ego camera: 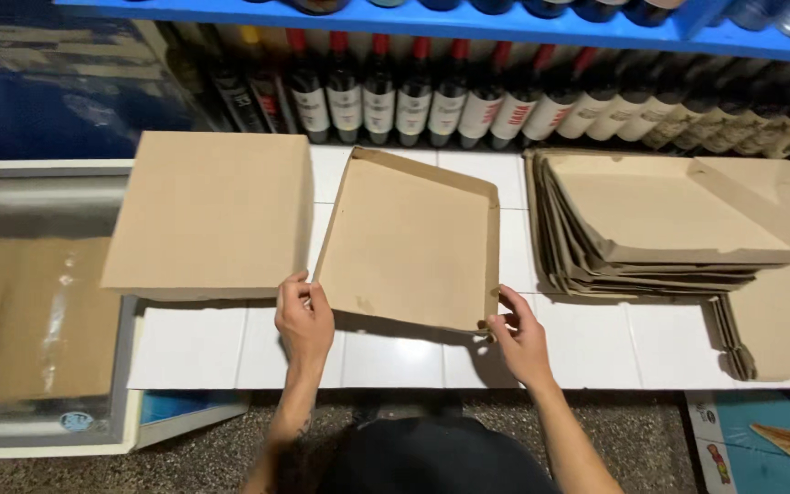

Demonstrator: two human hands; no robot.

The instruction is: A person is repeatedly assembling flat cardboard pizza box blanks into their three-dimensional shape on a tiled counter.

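Head view, steeply down, close

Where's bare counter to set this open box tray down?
Bare white tiled counter runs along the near edge, left of the left hand, and between the right hand and the small flat-cardboard stack. The back is crowded: closed brown box, open cardboard tray, tall stack of flattened boxes.

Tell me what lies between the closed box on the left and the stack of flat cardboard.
Head view: the open box tray, held by both hands, over white tiles.
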